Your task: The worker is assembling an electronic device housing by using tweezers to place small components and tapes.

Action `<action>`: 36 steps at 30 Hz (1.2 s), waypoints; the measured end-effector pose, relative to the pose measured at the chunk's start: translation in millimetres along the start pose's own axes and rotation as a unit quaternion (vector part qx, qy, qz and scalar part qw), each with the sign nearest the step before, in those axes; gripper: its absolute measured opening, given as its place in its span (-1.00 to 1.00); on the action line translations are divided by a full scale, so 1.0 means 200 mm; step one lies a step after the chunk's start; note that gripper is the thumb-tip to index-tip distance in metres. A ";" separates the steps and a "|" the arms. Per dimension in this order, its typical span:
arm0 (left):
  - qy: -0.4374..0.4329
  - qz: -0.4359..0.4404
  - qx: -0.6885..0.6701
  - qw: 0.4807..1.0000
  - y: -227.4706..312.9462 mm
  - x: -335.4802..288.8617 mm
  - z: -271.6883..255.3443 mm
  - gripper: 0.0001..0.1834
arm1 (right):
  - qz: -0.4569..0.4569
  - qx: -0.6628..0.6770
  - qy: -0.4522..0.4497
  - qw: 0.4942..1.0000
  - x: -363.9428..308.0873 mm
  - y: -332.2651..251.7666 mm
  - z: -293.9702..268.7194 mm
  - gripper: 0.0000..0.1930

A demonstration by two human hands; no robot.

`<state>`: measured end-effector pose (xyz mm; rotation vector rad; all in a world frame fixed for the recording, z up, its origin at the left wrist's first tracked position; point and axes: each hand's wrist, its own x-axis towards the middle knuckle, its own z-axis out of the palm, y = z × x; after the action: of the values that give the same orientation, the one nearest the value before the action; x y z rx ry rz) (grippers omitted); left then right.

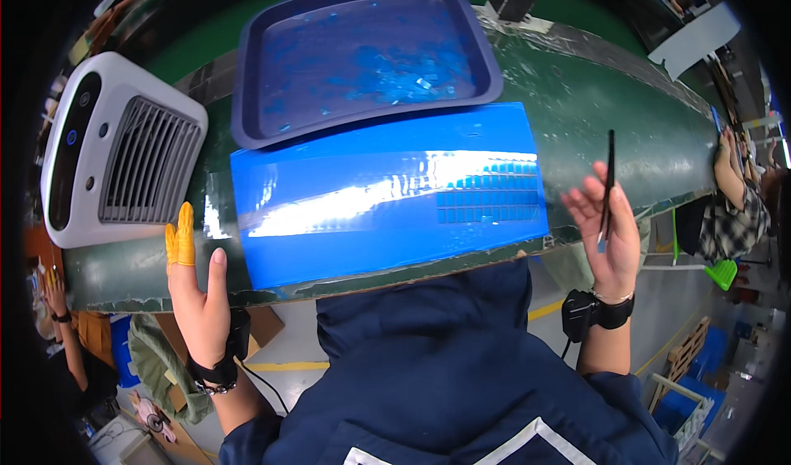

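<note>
At the left of the green tabletop [577,102] a white blower [70,189] is stood, its grille turned inward, presumably so that the work area is faced by it; just in front of it, at the near edge, the left hand [198,304] is held with palm turned inward and thumb apart; its fingers are open and nothing is gripped by them; two are sheathed in yellow covers [184,243], likely worn so that bare skin is kept off small parts.

In the middle the blue board [329,255] is laid flat along the near edge, within reach of both hands; beyond it the tray [246,123] is set right against its far side, perhaps to keep the loose blue chips [424,65] close by; whether the board is overlapped by its rim cannot be told; on the board's right part small tiles [486,201] are lined up in a grid, while the middle is hidden by glare.

Right of the board the right hand [614,255] is raised, palm up; its fingers are loosely curled and partly spread, a slim black tool [610,164] being held upright near the thumb; something small and pale blue shows at its lower tip, too blurred to be identified.
</note>
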<state>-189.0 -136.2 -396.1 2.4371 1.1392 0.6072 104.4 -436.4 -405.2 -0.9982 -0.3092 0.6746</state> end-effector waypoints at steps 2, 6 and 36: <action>-0.013 0.019 -0.003 1.000 -0.01 0.01 0.03 -0.57 | 0.018 -0.011 0.009 1.000 -0.01 0.01 0.00 -0.71; -0.052 -0.003 -0.125 0.991 0.02 0.00 0.10 -0.61 | 0.018 -0.066 0.000 0.998 -0.04 -0.02 0.02 -0.91; 0.020 0.168 -0.012 0.986 0.17 -0.05 0.23 -0.71 | -0.118 -0.323 -0.091 0.935 0.36 -0.15 0.36 -0.82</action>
<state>-149.6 -172.3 -418.4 2.6265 0.7324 0.7665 132.4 -351.6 -345.6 -1.4947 -0.8380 0.4460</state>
